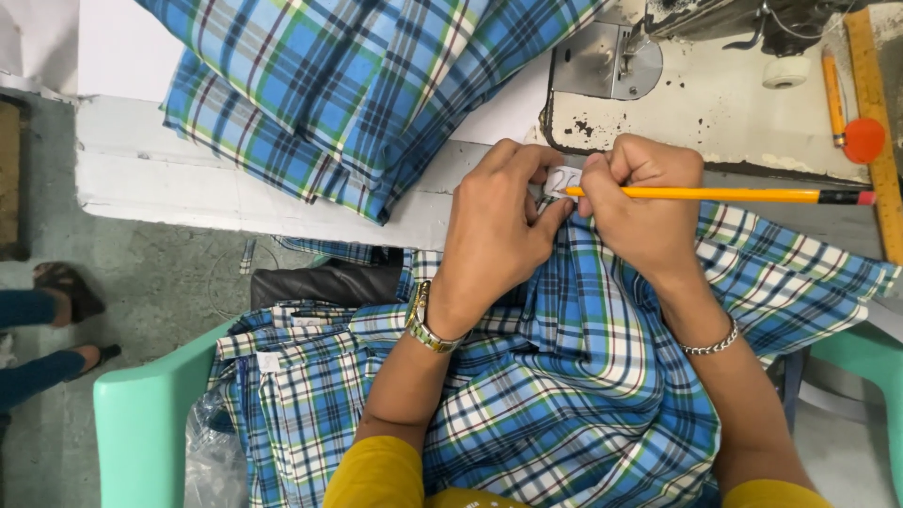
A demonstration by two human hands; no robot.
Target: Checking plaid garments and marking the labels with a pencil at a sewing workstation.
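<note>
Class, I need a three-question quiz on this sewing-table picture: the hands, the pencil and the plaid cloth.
1. True or false: the right hand holds a yellow wooden pencil.
2. What does the left hand pinch? A) small white fabric tag B) red disc
3. Name the pattern of the blue cloth on the lap.

Key: 1 true; 2 A, the small white fabric tag; 3 plaid.
</note>
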